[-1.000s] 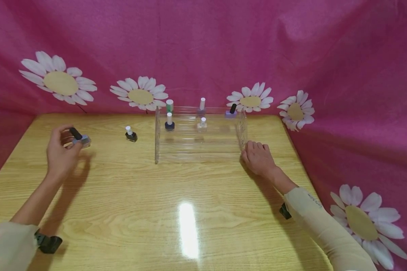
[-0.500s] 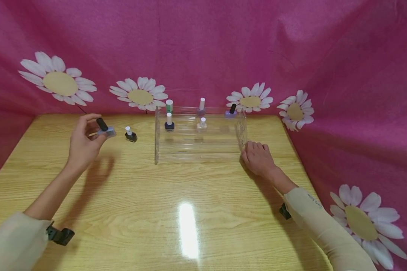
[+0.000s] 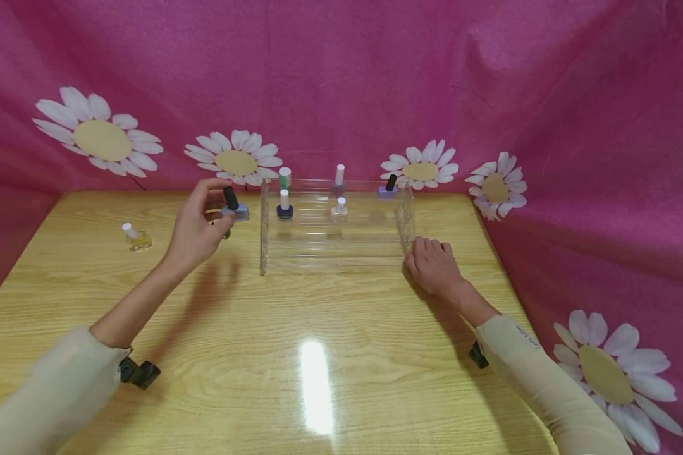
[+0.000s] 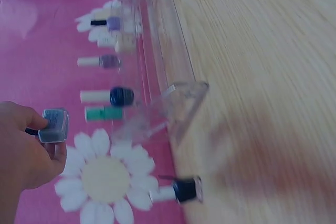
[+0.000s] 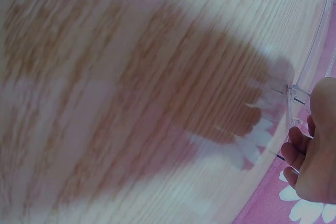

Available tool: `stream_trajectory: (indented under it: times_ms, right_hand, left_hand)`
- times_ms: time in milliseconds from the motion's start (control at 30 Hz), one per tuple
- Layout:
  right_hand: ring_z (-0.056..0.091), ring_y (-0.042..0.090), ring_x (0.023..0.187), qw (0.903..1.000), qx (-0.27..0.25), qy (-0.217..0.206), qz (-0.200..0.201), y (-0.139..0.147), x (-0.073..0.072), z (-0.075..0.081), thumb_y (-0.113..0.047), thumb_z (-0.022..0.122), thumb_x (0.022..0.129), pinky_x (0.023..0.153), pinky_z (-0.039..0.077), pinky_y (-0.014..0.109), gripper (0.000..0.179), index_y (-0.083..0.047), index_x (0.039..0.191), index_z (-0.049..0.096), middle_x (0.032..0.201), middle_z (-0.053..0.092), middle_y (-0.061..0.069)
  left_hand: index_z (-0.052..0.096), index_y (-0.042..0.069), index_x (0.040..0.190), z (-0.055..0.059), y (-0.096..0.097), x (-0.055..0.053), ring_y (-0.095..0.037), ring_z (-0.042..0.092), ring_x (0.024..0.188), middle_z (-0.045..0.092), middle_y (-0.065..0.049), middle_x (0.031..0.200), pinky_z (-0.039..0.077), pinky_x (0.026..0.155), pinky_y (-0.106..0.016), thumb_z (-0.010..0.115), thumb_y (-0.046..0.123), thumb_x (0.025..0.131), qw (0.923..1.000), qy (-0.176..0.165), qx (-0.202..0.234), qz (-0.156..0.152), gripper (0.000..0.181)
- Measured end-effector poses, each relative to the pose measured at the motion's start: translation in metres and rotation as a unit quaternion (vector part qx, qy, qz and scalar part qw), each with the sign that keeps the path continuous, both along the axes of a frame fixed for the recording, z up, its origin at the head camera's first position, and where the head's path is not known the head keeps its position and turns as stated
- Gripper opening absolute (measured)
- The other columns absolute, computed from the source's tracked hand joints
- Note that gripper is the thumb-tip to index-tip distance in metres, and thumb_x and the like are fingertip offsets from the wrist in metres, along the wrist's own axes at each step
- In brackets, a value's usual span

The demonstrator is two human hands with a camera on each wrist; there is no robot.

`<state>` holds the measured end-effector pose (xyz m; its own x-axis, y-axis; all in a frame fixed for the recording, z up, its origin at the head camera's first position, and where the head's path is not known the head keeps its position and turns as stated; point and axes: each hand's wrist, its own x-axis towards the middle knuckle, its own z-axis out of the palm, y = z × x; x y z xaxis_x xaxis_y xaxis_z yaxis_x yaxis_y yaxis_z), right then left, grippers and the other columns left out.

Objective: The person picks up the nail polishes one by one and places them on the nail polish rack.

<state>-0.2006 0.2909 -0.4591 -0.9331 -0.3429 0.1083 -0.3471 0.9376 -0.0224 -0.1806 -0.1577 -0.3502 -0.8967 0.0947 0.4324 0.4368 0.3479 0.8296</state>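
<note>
1. Head view: left hand [image 3: 197, 222] pinching blue-grey bottle [image 3: 239, 212], black cap up, lifted off table [image 3: 250, 379], just left of clear rack [image 3: 264, 246].
2. Right hand [image 3: 432, 265]: fingers curled, gripping rack's right end.
3. On rack: green bottle [image 3: 285, 182], navy bottle [image 3: 285, 213] left; mauve bottle [image 3: 338, 188] mid; purple bottle [image 3: 387, 192] right.
4. Left wrist view: dark bottle [image 4: 186, 189], white cap, near rack's left end.
5. Yellow bottle [image 3: 140, 241] on table, left of left hand.
</note>
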Motion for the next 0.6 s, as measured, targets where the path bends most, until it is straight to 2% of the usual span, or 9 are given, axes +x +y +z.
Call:
stream_trajectory:
  times_ms: [67,200,367,600]
  right_hand:
    - [0.049,0.037,0.081,1.0000,0.000,0.002,0.000,0.000,0.000,0.000,-0.024,0.037,0.105,0.078,0.036,0.050,0.026,-0.003,0.091,0.040,0.080,0.044,0.011]
    - [0.049,0.036,0.081,1.0000,0.002,0.006,-0.001,0.001,0.000,-0.002,-0.024,0.038,0.105,0.079,0.037,0.050,0.025,-0.003,0.091,0.041,0.080,0.044,0.010]
    - [0.048,0.035,0.081,0.9999,0.006,0.009,0.001,0.001,-0.001,-0.002,-0.024,0.038,0.105,0.079,0.037,0.050,0.024,-0.004,0.091,0.040,0.080,0.042,0.009]
    - [0.048,0.036,0.079,0.9997,0.002,0.023,0.010,0.001,0.001,-0.002,-0.022,0.039,0.105,0.078,0.037,0.050,0.024,-0.003,0.090,0.039,0.079,0.042,0.010]
  left_hand:
    - [0.051,-0.003,0.131,0.001,0.011,-0.003,-0.029,0.059,0.105,0.061,-0.023,0.114,0.048,0.084,-0.017,0.057,-0.017,0.089,0.9999,0.005,-0.002,-0.013,0.046]
    - [0.052,-0.002,0.130,0.003,0.034,-0.010,-0.029,0.060,0.102,0.063,-0.023,0.111,0.050,0.084,-0.023,0.057,-0.018,0.087,0.9992,0.016,0.003,-0.037,0.046]
    - [0.053,0.000,0.129,0.006,0.064,-0.017,-0.028,0.061,0.100,0.064,-0.021,0.107,0.052,0.087,-0.035,0.057,-0.017,0.087,0.9975,0.010,0.006,-0.070,0.046]
    - [0.052,-0.001,0.129,0.001,0.104,-0.028,-0.031,0.062,0.099,0.064,-0.022,0.110,0.053,0.089,-0.042,0.057,-0.015,0.089,0.9928,0.012,-0.005,-0.119,0.042]
